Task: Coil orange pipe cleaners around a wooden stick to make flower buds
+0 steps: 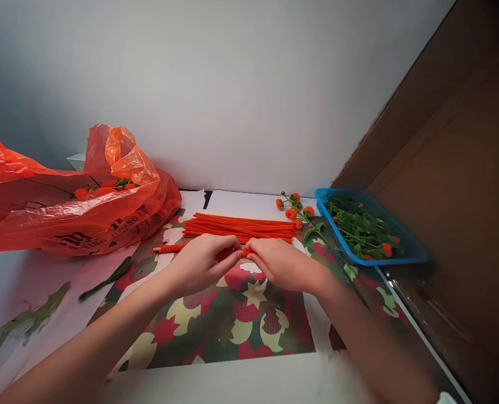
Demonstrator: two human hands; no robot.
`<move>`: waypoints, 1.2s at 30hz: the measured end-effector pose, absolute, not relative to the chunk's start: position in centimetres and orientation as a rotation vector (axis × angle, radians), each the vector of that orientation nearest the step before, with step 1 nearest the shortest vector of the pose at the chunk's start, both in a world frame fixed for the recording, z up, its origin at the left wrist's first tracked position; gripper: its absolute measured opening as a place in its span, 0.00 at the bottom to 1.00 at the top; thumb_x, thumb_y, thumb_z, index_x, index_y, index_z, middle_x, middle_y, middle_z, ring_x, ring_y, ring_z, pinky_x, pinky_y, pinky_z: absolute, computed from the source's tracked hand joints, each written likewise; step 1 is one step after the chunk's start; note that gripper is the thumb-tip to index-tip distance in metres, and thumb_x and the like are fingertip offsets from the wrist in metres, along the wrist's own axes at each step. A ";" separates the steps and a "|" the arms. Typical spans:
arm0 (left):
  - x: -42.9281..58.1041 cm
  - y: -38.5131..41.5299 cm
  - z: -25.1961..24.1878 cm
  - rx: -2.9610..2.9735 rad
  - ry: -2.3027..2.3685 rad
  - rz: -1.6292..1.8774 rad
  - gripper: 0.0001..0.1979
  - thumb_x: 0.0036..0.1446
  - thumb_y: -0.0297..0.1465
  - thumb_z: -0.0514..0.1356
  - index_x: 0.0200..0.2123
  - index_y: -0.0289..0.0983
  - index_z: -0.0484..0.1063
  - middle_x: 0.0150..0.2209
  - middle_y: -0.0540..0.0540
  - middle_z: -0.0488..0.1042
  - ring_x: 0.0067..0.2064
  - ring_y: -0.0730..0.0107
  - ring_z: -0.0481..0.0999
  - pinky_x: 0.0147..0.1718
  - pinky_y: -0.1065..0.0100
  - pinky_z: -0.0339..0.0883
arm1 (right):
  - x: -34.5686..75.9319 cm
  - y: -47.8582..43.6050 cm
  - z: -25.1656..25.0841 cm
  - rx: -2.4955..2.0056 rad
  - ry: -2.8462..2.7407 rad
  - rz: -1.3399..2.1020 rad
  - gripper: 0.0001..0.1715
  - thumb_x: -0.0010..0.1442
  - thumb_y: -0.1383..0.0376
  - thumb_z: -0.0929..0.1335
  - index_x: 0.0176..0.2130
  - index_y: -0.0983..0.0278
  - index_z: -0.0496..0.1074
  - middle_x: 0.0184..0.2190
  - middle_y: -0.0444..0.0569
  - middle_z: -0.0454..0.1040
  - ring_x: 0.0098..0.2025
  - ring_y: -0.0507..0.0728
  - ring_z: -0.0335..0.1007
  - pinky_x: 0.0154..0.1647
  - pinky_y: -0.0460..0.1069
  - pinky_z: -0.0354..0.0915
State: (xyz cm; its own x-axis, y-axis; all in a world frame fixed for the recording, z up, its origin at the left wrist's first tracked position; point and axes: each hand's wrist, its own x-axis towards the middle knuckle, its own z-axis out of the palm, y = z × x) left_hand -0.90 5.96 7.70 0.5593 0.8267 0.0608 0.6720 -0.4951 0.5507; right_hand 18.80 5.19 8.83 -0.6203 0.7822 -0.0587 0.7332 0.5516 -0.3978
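Note:
Both of my hands meet over the middle of the patterned sheet, thumbs and fingertips pinched together. Between them shows a small bit of orange pipe cleaner, mostly covered by the fingers. My left hand is closed on its left side, my right hand on its right. Just behind the fingers lies a bundle of straight orange pipe cleaners. A thin stick wound with orange pipe cleaner reaches out to the left from behind my left hand.
An orange plastic bag holding orange flowers stands at the left. Orange flowers on a green stem lie beside a blue basket of greenery. Green fuzzy strips rest at left. Cardboard walls the right side.

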 end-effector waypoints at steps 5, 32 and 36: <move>-1.0 6.1 7.8 2.087 1.157 0.452 0.15 0.61 0.41 0.51 0.27 0.38 0.64 0.22 0.55 0.60 0.23 0.76 0.57 0.22 0.72 0.50 | 18.4 4.9 8.6 -1.289 -2.736 0.416 0.08 0.64 0.70 0.59 0.31 0.64 0.60 0.26 0.44 0.68 0.24 0.50 0.57 0.23 0.46 0.47; -0.9 6.1 6.9 2.689 1.074 0.777 0.10 0.62 0.32 0.51 0.29 0.38 0.67 0.24 0.53 0.70 0.24 0.75 0.65 0.22 0.71 0.53 | 20.6 6.6 8.8 -1.192 -2.232 1.017 0.18 0.67 0.57 0.57 0.49 0.63 0.67 0.39 0.48 0.73 0.35 0.52 0.70 0.33 0.46 0.62; -0.9 6.2 6.8 3.140 0.872 0.957 0.08 0.63 0.29 0.51 0.33 0.38 0.68 0.25 0.52 0.72 0.26 0.73 0.69 0.24 0.69 0.55 | 21.5 7.0 9.1 -1.232 -2.112 1.427 0.25 0.66 0.51 0.56 0.46 0.66 0.69 0.41 0.52 0.73 0.32 0.52 0.73 0.27 0.45 0.62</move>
State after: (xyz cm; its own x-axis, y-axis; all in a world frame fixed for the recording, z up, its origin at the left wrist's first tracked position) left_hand -0.89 6.21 6.78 0.7140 0.3962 0.5772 0.5383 -0.8379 -0.0907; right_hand 21.53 6.99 9.06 -0.5822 0.7881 -0.1997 0.4795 0.1344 -0.8672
